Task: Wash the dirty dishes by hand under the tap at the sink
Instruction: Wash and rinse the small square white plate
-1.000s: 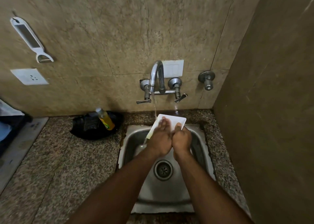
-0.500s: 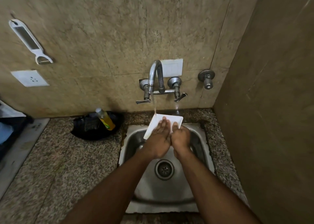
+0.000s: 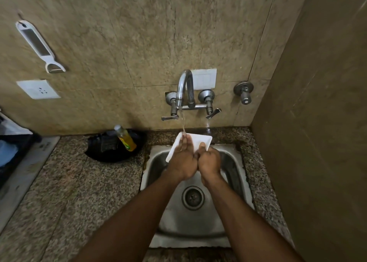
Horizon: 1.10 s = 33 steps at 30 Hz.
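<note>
There — granite counter [image 3: 83,198], steel sink [image 3: 234,162].

Hands [image 3: 195,160] hide the plate's [image 3: 200,141] near half (underside too).

A white plastic peeler [image 3: 38,45] is hanging on the beige stone wall [image 3: 139,33], above a white wall socket [image 3: 38,89]. A white switch plate [image 3: 204,79] is sitting further right. A yellow liquid bottle [image 3: 126,137] is lying tilted in a black round pan [image 3: 115,145] on the speckled granite counter [image 3: 79,192]. A round chrome wall valve [image 3: 243,91] is projecting near the corner.
</note>
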Available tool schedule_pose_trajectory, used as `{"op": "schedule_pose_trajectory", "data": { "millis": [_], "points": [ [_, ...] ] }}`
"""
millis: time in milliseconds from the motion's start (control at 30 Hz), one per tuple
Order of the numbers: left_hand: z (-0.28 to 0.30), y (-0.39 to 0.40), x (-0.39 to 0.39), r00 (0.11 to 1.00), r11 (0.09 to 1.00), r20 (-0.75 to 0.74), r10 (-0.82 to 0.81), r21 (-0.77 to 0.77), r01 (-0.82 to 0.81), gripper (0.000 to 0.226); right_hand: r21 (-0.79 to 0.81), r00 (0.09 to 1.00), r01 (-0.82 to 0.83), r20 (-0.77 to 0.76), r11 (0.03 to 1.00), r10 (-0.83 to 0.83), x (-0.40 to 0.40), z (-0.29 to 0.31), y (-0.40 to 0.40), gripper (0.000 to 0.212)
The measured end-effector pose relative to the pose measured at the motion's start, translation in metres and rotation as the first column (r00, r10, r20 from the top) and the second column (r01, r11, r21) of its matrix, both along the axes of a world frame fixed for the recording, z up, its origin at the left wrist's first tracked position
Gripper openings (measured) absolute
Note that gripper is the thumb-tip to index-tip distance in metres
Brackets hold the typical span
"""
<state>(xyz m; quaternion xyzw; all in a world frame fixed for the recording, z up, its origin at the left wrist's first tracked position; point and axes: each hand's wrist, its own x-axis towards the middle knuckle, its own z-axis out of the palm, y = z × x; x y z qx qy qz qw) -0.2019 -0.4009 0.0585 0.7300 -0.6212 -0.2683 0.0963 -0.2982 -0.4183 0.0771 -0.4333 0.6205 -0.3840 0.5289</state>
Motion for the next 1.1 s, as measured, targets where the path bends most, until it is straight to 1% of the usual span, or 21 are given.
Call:
{"op": "schedule_pose_trajectory", "data": {
  "millis": [133,233,267,300,367,400,467,567,667,700,767,800,833,867,900,933,967,1000,1033,1067,1100],
  "points": [
    [0.005,-0.004,0.003,0.998,0.998,-0.010,0.056,-0.011,-0.056,0.073,0.048,0.996,0.000,0.092,0.999,-0.004,0.005,0.001,0.003,0.032],
    [0.005,0.001,0.003,0.995,0.992,0.001,0.101,-0.078,-0.101,0.073,0.026,0.994,-0.018,0.106,1.000,0.015,0.005,0.005,-0.002,0.029],
    [0.006,0.002,0.004,0.996,0.991,0.026,0.086,-0.105,-0.083,0.072,0.028,0.994,-0.016,0.113,0.999,0.013,0.005,0.005,-0.004,0.028],
    [0.007,0.002,0.005,0.997,0.990,0.065,0.030,-0.139,-0.021,0.071,0.047,0.991,-0.014,0.131,0.999,0.008,0.003,0.005,-0.008,0.027],
    [0.008,0.002,0.010,0.977,0.968,0.147,-0.152,-0.178,0.178,0.069,0.111,0.971,-0.029,0.240,0.993,0.001,0.000,0.003,-0.014,0.027],
    [0.011,0.001,0.013,0.960,0.954,0.166,-0.225,-0.163,0.251,0.069,0.138,0.957,-0.047,0.290,0.989,0.005,-0.001,0.003,-0.016,0.027],
    [0.013,-0.005,0.025,0.936,0.942,0.203,-0.288,-0.115,0.315,0.065,0.148,0.945,-0.069,0.326,0.987,0.017,0.001,0.002,-0.018,0.026],
    [0.021,-0.014,0.042,0.916,0.948,0.314,-0.248,-0.115,0.296,0.064,0.142,0.948,-0.083,0.315,0.986,0.034,0.008,0.005,-0.019,0.025],
    [0.027,-0.020,0.046,0.943,0.972,0.279,-0.181,-0.098,0.215,0.068,0.147,0.963,-0.108,0.263,0.983,0.066,0.008,0.005,-0.026,0.024],
    [0.027,-0.021,0.045,0.935,0.971,0.317,-0.161,-0.121,0.208,0.067,0.165,0.965,-0.129,0.249,0.978,0.085,0.005,0.005,-0.028,0.023],
    [0.028,-0.022,0.048,0.922,0.958,0.384,-0.052,-0.243,0.155,0.061,0.183,0.960,-0.203,0.229,0.962,0.159,-0.003,0.005,-0.035,0.025],
    [0.031,-0.024,0.054,0.933,0.946,0.360,0.001,-0.304,0.116,0.054,0.188,0.953,-0.265,0.203,0.946,0.226,-0.008,0.006,-0.039,0.027],
    [0.033,-0.027,0.061,0.960,0.939,0.279,0.028,-0.336,0.070,0.045,0.199,0.940,-0.324,0.177,0.925,0.291,-0.012,0.009,-0.043,0.029],
    [0.035,-0.030,0.068,0.988,0.942,0.149,0.045,-0.335,0.008,0.037,0.209,0.923,-0.381,0.138,0.901,0.358,-0.015,0.012,-0.049,0.031],
    [0.037,-0.031,0.072,0.998,0.959,0.020,0.052,-0.280,-0.044,0.033,0.214,0.903,-0.428,0.081,0.878,0.421,-0.017,0.013,-0.056,0.034],
    [0.038,-0.033,0.075,0.997,0.967,-0.051,0.051,-0.246,-0.062,0.040,0.205,0.883,-0.459,0.002,0.864,0.469,-0.017,0.016,-0.062,0.037],
    [0.039,-0.034,0.077,0.996,0.966,-0.070,0.057,-0.248,-0.073,0.047,0.183,0.860,-0.474,-0.112,0.861,0.498,-0.014,0.021,-0.067,0.044],
    [0.040,-0.034,0.075,0.994,0.959,-0.067,0.081,-0.266,-0.096,0.051,0.143,0.823,-0.478,-0.272,0.867,0.498,-0.009,0.024,-0.072,0.053],
    [0.038,-0.034,0.073,0.993,0.951,-0.068,0.098,-0.289,-0.114,0.050,0.098,0.755,-0.479,-0.461,0.872,0.467,-0.004,0.027,-0.076,0.063],
    [0.036,-0.035,0.071,0.992,0.942,-0.070,0.109,-0.311,-0.125,0.046,0.054,0.658,-0.484,-0.635,0.873,0.405,0.002,0.029,-0.079,0.071],
    [0.032,-0.037,0.069,0.989,0.939,-0.084,0.119,-0.315,-0.140,0.041,0.017,0.551,-0.490,-0.769,0.871,0.325,0.006,0.035,-0.079,0.074]
  ]
}}
